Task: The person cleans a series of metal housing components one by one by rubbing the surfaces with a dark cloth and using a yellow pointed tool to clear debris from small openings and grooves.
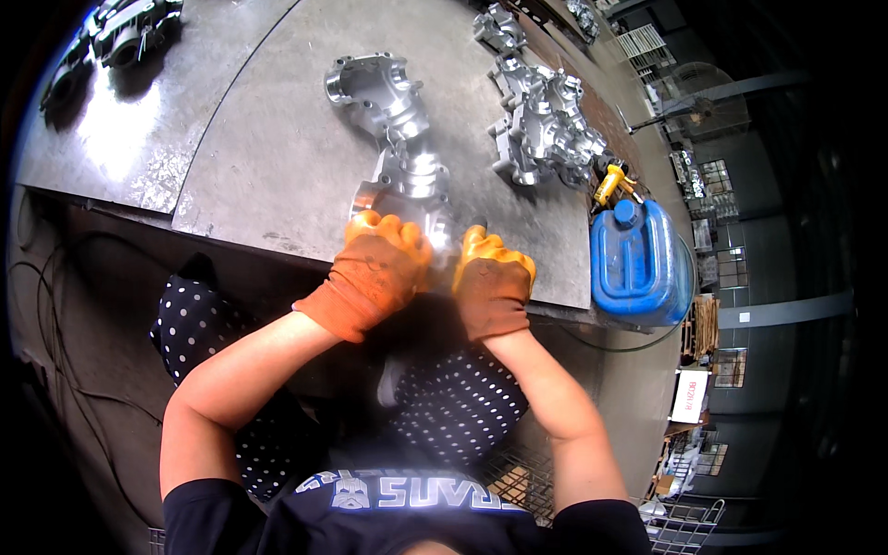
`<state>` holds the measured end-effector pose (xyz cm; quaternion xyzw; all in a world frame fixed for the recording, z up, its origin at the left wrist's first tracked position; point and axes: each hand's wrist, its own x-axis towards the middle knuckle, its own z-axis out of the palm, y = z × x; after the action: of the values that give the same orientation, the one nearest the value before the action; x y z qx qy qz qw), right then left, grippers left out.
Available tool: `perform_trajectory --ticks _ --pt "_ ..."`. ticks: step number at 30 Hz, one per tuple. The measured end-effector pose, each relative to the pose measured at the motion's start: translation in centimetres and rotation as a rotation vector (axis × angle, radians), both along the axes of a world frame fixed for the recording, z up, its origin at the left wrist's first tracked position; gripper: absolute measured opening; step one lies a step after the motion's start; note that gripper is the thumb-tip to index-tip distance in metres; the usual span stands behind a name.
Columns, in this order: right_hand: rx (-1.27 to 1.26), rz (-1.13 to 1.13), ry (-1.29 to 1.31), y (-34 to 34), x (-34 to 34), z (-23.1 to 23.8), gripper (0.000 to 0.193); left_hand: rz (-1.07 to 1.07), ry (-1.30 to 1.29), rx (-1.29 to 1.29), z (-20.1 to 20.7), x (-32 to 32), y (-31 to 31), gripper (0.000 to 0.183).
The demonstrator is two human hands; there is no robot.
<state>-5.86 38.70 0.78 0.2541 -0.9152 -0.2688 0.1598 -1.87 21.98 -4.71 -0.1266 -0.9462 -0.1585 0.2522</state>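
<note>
Left hand [379, 264] curls firmly onto the near metal part [413, 180] at the table [277, 166] edge, right hand [493, 277] fisted round a dark thing [480, 223], maybe a tool, and any loosened hold could drop that part!

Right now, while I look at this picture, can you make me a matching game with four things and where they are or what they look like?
Things
1. Left hand
2. Jug
3. Table
4. Fan

Clues
A. Flat and grey
B. Upper right of the picture
C. Gloved in orange, at the nearest metal part
D. Blue

Right pairs: 1-C, 2-D, 3-A, 4-B
</note>
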Motion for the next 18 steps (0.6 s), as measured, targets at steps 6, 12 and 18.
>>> perform_trajectory --ticks 6,12,18 --pt "0.362 0.151 0.136 -0.3 -0.8 1.3 0.021 -0.03 0.079 0.047 -0.6 -0.3 -0.1 0.029" --pt "0.386 0.131 -0.139 -1.1 -1.0 3.0 0.023 -0.189 0.001 0.119 0.0 -0.2 -1.8 0.014" --pt "0.48 0.17 -0.529 -3.5 -2.0 6.7 0.019 -0.235 -0.075 0.045 1.4 -0.3 -4.7 0.026"
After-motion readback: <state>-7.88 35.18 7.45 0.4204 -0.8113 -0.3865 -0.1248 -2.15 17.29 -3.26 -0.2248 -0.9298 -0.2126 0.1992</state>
